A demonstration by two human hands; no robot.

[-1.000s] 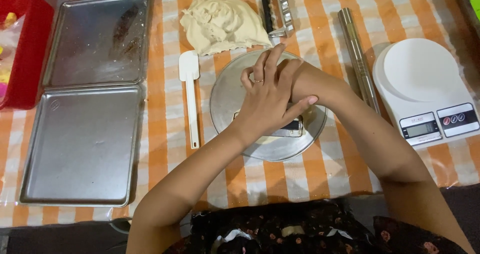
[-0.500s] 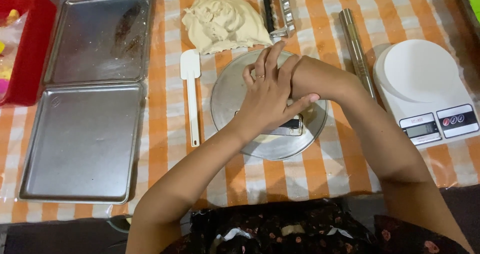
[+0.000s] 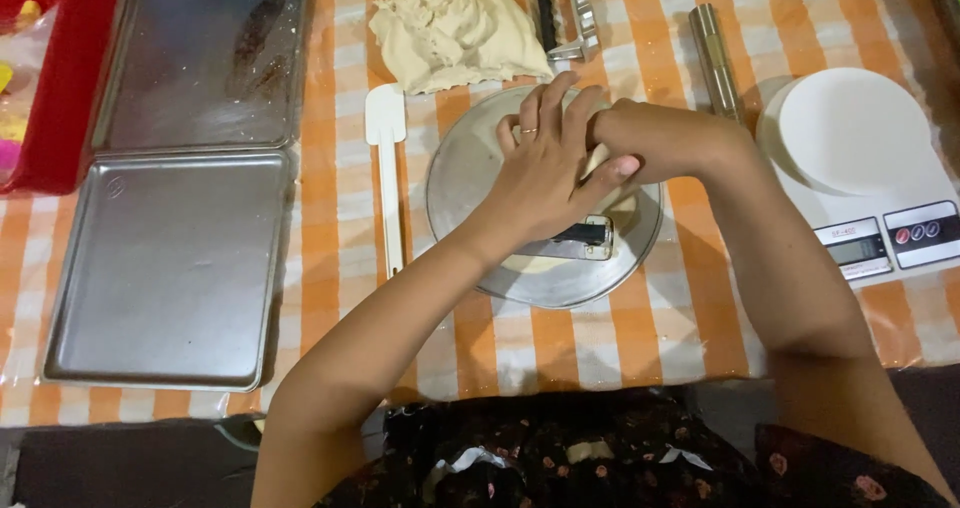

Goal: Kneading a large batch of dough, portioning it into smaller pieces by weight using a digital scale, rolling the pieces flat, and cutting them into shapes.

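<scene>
My left hand point(image 3: 545, 173) is laid over my right hand point(image 3: 640, 138), both closed in a narrow grip on dough point(image 3: 610, 158) above the round plate point(image 3: 470, 183); I judge squeezing unevenly could drop it onto the metal cutter point(image 3: 575, 243).

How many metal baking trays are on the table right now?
2. Both lie at the left of the table: the far tray with dark smears on it, and the near tray directly below it, edges touching. More could lie outside the frame.
</scene>
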